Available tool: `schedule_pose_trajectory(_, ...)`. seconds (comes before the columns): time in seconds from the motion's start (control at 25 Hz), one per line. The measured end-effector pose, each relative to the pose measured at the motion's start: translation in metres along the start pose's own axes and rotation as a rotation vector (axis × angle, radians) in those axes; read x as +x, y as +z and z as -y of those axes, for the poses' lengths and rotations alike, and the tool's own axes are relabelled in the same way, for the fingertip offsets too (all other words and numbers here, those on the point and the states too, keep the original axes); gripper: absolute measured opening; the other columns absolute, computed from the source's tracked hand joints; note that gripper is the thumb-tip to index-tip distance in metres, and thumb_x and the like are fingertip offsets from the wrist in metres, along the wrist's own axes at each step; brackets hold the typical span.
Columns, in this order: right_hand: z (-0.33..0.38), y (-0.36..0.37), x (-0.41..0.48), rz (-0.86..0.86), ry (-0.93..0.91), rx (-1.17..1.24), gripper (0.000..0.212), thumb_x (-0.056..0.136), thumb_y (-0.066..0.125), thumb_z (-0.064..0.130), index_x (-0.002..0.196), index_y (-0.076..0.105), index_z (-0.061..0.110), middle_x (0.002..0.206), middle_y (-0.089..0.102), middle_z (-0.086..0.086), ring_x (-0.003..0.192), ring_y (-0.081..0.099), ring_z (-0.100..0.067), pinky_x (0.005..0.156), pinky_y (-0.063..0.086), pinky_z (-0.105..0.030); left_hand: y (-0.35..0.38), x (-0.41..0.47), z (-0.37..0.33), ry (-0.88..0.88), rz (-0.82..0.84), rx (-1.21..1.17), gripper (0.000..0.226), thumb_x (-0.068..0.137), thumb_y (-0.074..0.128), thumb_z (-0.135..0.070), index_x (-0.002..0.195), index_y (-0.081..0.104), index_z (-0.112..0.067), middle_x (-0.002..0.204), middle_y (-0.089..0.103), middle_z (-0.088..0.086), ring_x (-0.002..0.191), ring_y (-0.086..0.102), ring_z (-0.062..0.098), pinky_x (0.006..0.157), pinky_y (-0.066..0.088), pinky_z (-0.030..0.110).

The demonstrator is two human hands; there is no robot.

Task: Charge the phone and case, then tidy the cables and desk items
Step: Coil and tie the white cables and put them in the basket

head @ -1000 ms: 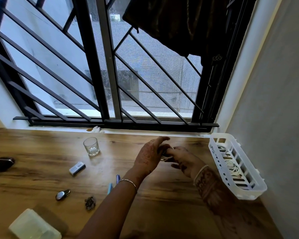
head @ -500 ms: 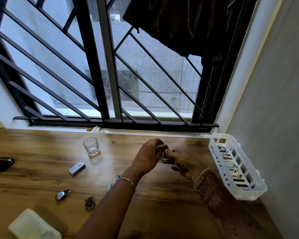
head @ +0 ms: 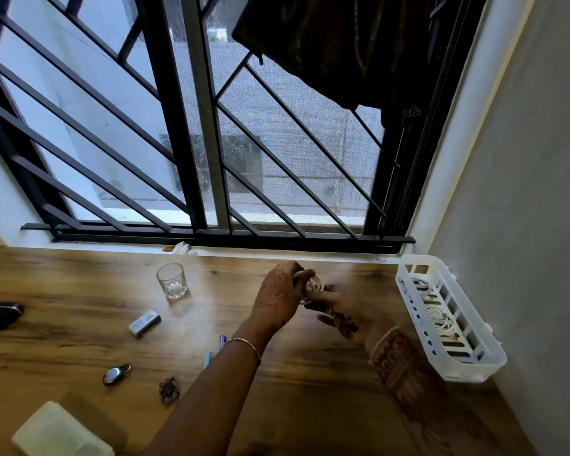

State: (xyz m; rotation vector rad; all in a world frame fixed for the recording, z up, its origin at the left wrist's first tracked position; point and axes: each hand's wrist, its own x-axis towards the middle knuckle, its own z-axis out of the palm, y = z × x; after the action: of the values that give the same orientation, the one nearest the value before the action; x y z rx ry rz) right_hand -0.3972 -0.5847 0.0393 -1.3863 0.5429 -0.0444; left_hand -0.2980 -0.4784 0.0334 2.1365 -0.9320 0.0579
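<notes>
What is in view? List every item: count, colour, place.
desk: one, brown wood, under window
window grille: one, black, behind desk
cloth: one, dark, top right
glass: one, clear, desk's back middle
small box: one, white-grey, near glass
device: one, black, desk's far left
oval thing: one, silvery, front left
ornament: one, dark, beside oval thing
pens: two, bluish, by left forearm
pale box: one, cream, bottom left
basket: one, white, against right wall
cables: several, white, inside basket
cable coil: one, white, between hands
left hand: grips cable coil
right hand: holds cable coil
</notes>
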Motion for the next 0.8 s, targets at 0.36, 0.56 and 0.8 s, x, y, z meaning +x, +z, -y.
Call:
schedule_pose_trajectory(0.36,-0.004,0.009,-0.002,-0.123,-0.301,-0.160,0.036,0.074,0.078,0.009,0.102,0.061,0.023,0.102,0.070,-0.001,0.095,0.066,-0.016,0.080,0.055,-0.028,0.004,-0.002,0.003,-0.122,-0.047,-0.053,0.031,0.096,0.047,-0.039,0.095,0.063,-0.012,0.090,0.067,0.009,0.078,0.059,0.018,0.067,0.042,0.026)
schedule_pose_trajectory(0.56,-0.005,0.020,-0.005,-0.184,-0.430,-0.127,0.043,0.076,0.072,-0.004,0.102,0.054,0.026,0.102,0.068,-0.009,0.085,0.070,-0.018,0.066,0.056,-0.023,0.006,-0.005,-0.002,-0.238,-0.060,-0.024,0.036,0.097,0.040,-0.046,0.095,0.057,-0.015,0.092,0.064,0.007,0.083,0.058,0.022,0.069,0.044,0.031)
schedule_pose_trajectory(0.8,-0.008,0.013,-0.006,-0.297,-0.425,-0.035,0.037,0.085,0.064,-0.001,0.105,0.061,0.030,0.102,0.067,-0.006,0.088,0.068,-0.018,0.070,0.059,-0.028,0.000,-0.007,-0.015,-0.451,0.086,-0.603,0.030,0.095,0.049,-0.041,0.100,0.053,-0.013,0.095,0.065,0.007,0.075,0.059,0.013,0.059,0.045,0.024)
